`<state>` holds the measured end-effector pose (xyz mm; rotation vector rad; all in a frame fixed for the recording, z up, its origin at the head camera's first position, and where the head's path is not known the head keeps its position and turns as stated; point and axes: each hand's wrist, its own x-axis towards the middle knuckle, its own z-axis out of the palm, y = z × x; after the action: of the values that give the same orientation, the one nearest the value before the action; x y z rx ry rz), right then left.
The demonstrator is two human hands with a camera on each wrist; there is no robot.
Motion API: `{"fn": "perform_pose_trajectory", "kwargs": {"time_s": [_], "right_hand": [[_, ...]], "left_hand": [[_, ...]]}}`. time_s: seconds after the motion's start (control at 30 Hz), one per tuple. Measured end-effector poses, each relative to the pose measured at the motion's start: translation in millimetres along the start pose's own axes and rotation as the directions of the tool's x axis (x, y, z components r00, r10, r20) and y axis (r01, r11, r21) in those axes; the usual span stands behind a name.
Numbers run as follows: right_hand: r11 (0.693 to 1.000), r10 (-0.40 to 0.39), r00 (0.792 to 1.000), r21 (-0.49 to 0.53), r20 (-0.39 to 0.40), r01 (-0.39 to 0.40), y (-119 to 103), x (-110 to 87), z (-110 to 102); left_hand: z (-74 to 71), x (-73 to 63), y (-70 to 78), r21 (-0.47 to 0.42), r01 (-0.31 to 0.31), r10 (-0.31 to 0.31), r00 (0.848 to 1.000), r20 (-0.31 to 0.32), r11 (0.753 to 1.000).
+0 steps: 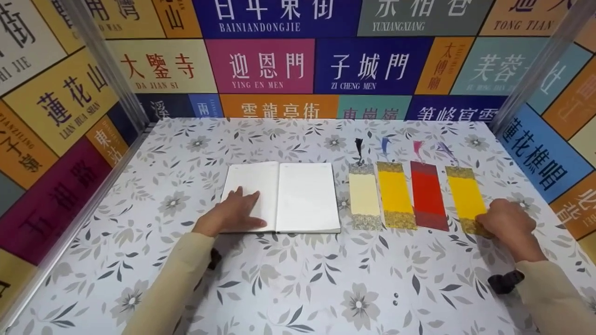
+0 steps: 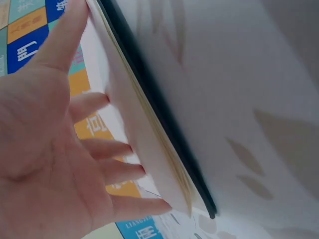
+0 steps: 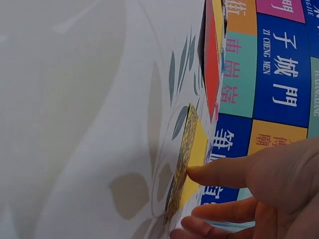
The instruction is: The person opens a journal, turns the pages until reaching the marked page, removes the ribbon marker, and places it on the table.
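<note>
A notebook (image 1: 307, 195) lies open at blank white pages on the patterned cloth. My left hand (image 1: 235, 211) rests spread on its left page (image 2: 134, 124), near the lower corner. To the right lie tasselled bookmarks in a row: a cream one (image 1: 364, 195), a yellow one (image 1: 396, 193), a red one (image 1: 428, 193) and another yellow one (image 1: 467, 193) at the far right. My right hand (image 1: 512, 225) is at the lower right corner of that last bookmark. In the right wrist view its thumb (image 3: 219, 172) touches the patterned end (image 3: 182, 164), with the other fingers beside the edge.
A white floral cloth (image 1: 298, 274) covers the table. Behind it and at both sides stand panels with colourful name signs (image 1: 260, 70). The tassels (image 1: 385, 145) of the bookmarks point toward the back panel.
</note>
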<state>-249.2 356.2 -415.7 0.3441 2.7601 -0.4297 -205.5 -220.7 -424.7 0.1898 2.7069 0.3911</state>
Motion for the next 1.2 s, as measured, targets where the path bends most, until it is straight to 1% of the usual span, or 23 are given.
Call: {"fn": "perform_pose_trajectory", "kwargs": {"time_s": [0.1,0.17,0.23,0.3,0.37,0.43,0.5,0.57,0.67,0.73,0.8,0.87,0.97,1.03,1.07,1.13,1.2], "right_hand": [[1.0,-0.031,0.999,0.005,-0.04,0.031,-11,-3.8,4],[0.999,-0.047,0.997,0.023,-0.061,0.049,-21,-8.2,9],[0.996,-0.065,0.994,0.049,-0.088,0.07,-35,-13.5,14],[0.992,-0.101,0.988,0.069,-0.119,0.109,-50,-19.3,18],[0.983,-0.146,0.979,0.093,-0.143,0.16,-65,-26.1,21],[0.969,-0.201,0.968,0.117,-0.152,0.219,-79,-32.4,22],[0.95,-0.259,0.952,0.135,-0.16,0.281,-91,-38.0,24],[0.932,-0.303,0.94,0.157,-0.155,0.326,-102,-42.8,25],[0.891,-0.382,0.91,0.195,-0.164,0.409,-120,-49.0,31],[0.866,-0.415,0.896,0.234,-0.157,0.442,-131,-52.4,36],[0.831,-0.444,0.886,0.306,-0.138,0.464,-142,-55.3,43],[0.785,-0.47,0.877,0.405,-0.104,0.469,-152,-57.0,51],[0.718,-0.506,0.862,0.536,-0.035,0.444,-167,-58.2,66],[0.684,-0.522,0.853,0.6,0.005,0.415,-176,-58.5,76],[0.671,-0.528,0.849,0.622,0.02,0.403,-181,-58.6,81],[0.66,-0.519,0.854,0.655,0.042,0.369,-189,-59.3,89],[0.645,-0.51,0.859,0.685,0.054,0.339,-196,-60.6,96]], "left_hand": [[0.1,-6.1,0.1,-0.049,-0.001,-0.001,0.999,-0.04,0.999],[0.9,-10.7,-1.3,-0.074,-0.021,0.015,0.996,-0.085,0.997],[2.1,-14.4,-3.7,-0.091,-0.047,0.034,0.989,-0.142,0.995],[2.7,-17.1,-6.8,-0.133,-0.047,0.02,0.981,-0.194,0.99],[2.6,-18.2,-10.8,-0.194,-0.039,-0.009,0.972,-0.237,0.98],[1.5,-17.9,-15.0,-0.27,-0.018,-0.055,0.964,-0.261,0.963],[-0.2,-16.6,-19.0,-0.348,0.011,-0.111,0.957,-0.267,0.937],[-1.4,-15.9,-23.1,-0.397,0.043,-0.158,0.952,-0.263,0.917],[-2.3,-16.0,-28.8,-0.454,0.09,-0.23,0.937,-0.263,0.886],[-2.3,-16.6,-32.1,-0.479,0.11,-0.264,0.927,-0.268,0.871],[-1.6,-16.5,-34.8,-0.511,0.117,-0.29,0.917,-0.274,0.852],[-1.0,-16.7,-36.9,-0.543,0.133,-0.323,0.907,-0.27,0.829],[-0.5,-18.0,-38.6,-0.582,0.163,-0.368,0.895,-0.253,0.796],[-1.0,-19.7,-38.9,-0.617,0.179,-0.398,0.886,-0.237,0.766],[-1.4,-20.4,-39.4,-0.634,0.183,-0.409,0.883,-0.23,0.751],[-2.2,-21.6,-40.0,-0.668,0.18,-0.425,0.877,-0.223,0.722],[-2.9,-22.6,-40.4,-0.693,0.166,-0.43,0.874,-0.226,0.702]]}}
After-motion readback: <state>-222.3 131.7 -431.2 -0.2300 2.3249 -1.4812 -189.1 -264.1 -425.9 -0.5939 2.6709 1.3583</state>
